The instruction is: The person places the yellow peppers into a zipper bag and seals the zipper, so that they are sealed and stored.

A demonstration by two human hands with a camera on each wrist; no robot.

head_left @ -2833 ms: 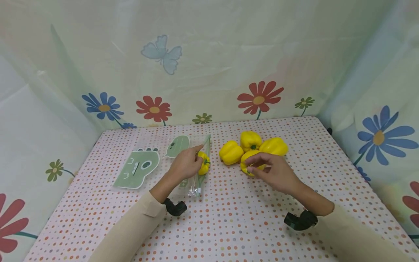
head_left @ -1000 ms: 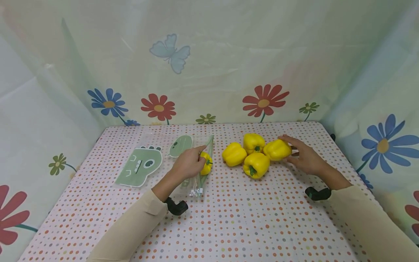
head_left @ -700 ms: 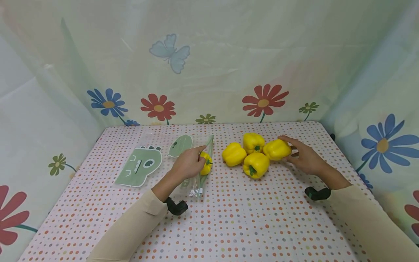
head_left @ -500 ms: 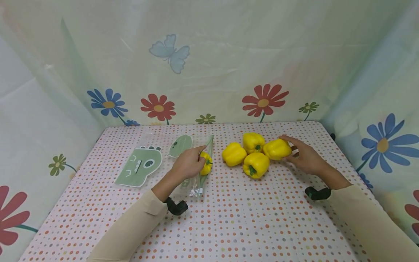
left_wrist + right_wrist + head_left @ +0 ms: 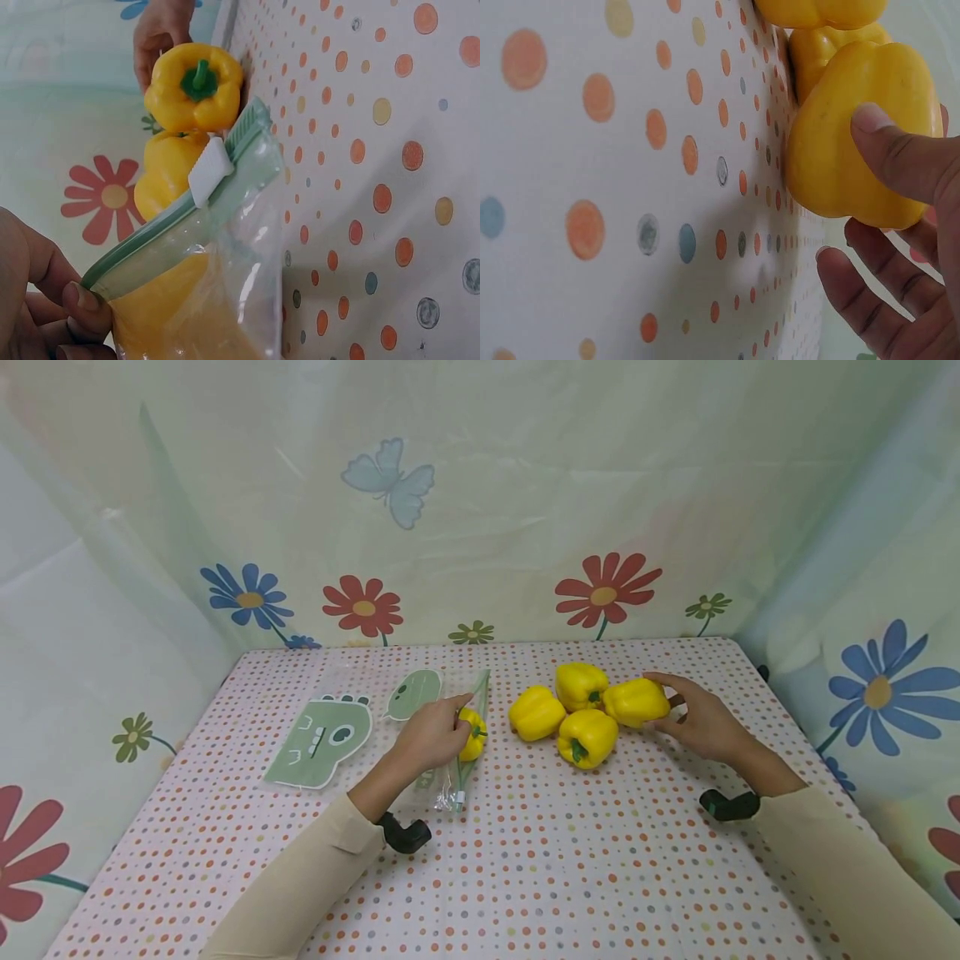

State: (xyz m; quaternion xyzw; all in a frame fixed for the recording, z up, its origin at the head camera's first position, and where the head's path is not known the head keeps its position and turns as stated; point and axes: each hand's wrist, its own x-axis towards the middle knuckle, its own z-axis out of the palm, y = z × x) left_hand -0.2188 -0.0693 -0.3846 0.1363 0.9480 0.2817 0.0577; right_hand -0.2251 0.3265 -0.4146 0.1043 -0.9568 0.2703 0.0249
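My left hand pinches the green zip edge of a clear zip bag lying on its side. A yellow bell pepper sits inside, near the bag's mouth, partly hidden by the hand. A white slider is at one end of the zip. To the right, my right hand holds another yellow bell pepper from its right side, thumb on one face and fingers around the far side. Three more peppers cluster beside it: a left one, a back one and a front one.
A second clear bag with a green dinosaur face lies flat at the left. The dotted table meets a flower-printed curtain at the back and both sides.
My right hand has moved right, from over the front pepper to the rightmost one, and its fingers now hold it. The left hand stays at the bag. The last second shows hardly any motion.
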